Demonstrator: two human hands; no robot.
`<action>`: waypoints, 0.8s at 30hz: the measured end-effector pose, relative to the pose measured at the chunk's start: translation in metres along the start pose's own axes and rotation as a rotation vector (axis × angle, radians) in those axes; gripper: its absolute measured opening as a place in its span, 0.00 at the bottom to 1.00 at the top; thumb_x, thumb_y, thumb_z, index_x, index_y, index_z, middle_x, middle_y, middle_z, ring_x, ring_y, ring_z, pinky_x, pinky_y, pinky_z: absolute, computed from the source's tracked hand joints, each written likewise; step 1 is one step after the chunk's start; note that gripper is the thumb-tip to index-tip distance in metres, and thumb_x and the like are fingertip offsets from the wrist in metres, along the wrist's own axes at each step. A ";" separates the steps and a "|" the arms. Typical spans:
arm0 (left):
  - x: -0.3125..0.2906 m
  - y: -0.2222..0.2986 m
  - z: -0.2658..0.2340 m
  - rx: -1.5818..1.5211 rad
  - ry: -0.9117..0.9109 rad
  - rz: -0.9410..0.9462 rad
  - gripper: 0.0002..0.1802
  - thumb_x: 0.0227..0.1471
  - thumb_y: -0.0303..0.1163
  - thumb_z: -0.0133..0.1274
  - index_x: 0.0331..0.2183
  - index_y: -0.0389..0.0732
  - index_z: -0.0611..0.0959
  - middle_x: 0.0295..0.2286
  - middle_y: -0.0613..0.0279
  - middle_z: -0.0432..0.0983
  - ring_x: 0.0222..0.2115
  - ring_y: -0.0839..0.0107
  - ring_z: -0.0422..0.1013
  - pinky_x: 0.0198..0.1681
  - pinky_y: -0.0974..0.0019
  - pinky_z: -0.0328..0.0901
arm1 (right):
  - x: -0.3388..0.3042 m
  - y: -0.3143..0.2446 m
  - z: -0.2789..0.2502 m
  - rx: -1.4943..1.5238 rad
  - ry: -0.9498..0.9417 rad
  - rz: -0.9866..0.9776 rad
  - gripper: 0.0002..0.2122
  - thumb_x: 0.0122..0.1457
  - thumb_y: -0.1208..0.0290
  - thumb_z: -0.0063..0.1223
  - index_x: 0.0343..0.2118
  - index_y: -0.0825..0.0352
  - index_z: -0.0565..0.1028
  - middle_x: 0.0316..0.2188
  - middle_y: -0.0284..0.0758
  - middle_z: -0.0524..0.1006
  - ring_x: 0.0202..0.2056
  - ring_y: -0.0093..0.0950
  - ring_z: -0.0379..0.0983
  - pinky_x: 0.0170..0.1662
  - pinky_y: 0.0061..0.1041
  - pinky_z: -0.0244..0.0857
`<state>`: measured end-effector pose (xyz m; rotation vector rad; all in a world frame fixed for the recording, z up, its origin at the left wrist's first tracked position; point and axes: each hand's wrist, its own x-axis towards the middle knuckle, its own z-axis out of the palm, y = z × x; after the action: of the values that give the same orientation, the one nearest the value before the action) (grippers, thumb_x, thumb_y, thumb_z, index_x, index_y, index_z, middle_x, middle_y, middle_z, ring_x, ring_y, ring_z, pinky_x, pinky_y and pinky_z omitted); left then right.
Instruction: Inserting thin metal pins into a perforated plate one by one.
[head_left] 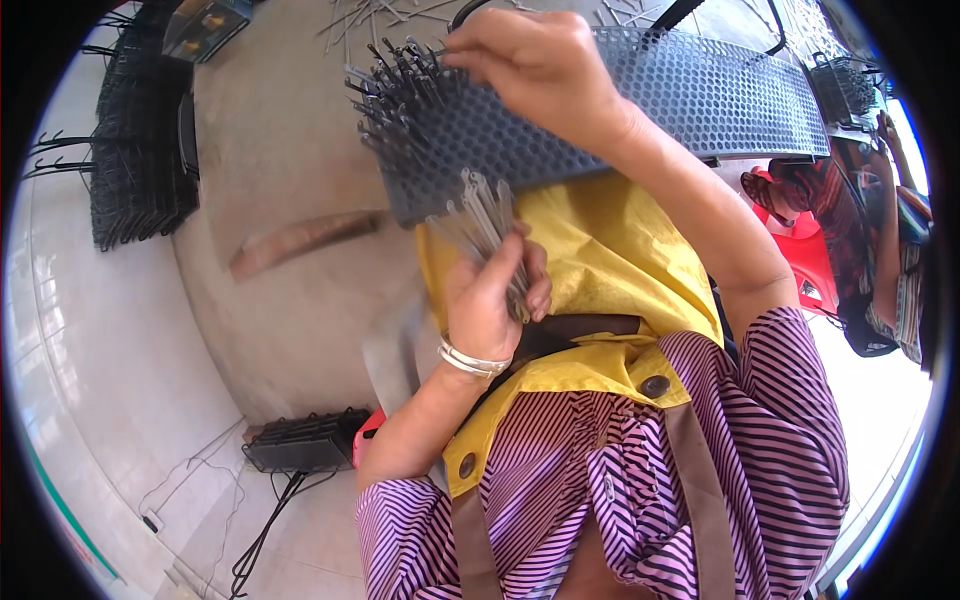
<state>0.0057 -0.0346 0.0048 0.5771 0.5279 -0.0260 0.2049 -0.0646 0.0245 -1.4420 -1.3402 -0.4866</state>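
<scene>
My left hand [490, 290], with bracelets at the wrist, is closed around a bundle of thin, silvery metal strips [485, 205]. Their looped upper ends fan out above my thumb. A long, dark perforated panel [620, 95] lies across my lap, on the yellow apron [600, 240]. Several dark metal hook-like pieces [400, 95] stand clustered at the panel's left end. Beside the cluster, above the panel, my right hand [545, 70] is pinched closed. I cannot make out what is between its fingertips.
Stacked black wire racks [145, 150] stand at the left, near a box [205, 28]. Loose metal strips [385, 15] lie on the floor beyond the panel. A black rack [305, 440] is at lower left. Another person [860, 210] sits at right by a red stool [805, 250].
</scene>
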 end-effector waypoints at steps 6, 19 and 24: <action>0.001 -0.003 0.001 0.005 0.005 0.041 0.11 0.51 0.34 0.44 0.36 0.38 0.68 0.23 0.62 0.65 0.16 0.74 0.61 0.15 0.72 0.56 | -0.020 -0.005 0.007 -0.353 -0.325 0.199 0.09 0.46 0.79 0.50 0.32 0.68 0.71 0.22 0.41 0.74 0.24 0.39 0.71 0.26 0.27 0.66; 0.000 -0.001 0.003 0.001 -0.051 0.083 0.11 0.50 0.32 0.46 0.37 0.39 0.70 0.25 0.61 0.66 0.19 0.73 0.62 0.14 0.74 0.56 | -0.036 -0.075 -0.031 0.615 -0.267 1.254 0.05 0.46 0.80 0.51 0.27 0.74 0.72 0.17 0.33 0.73 0.16 0.16 0.67 0.19 0.13 0.59; -0.001 0.006 0.007 0.080 0.046 0.126 0.10 0.50 0.34 0.45 0.32 0.37 0.68 0.21 0.60 0.65 0.15 0.73 0.62 0.13 0.74 0.55 | -0.035 -0.076 -0.041 0.480 -0.066 1.178 0.03 0.46 0.81 0.51 0.25 0.74 0.72 0.16 0.31 0.72 0.16 0.14 0.65 0.16 0.11 0.56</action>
<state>0.0091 -0.0332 0.0136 0.6897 0.5363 0.0859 0.1412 -0.1305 0.0414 -1.5458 -0.4103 0.6145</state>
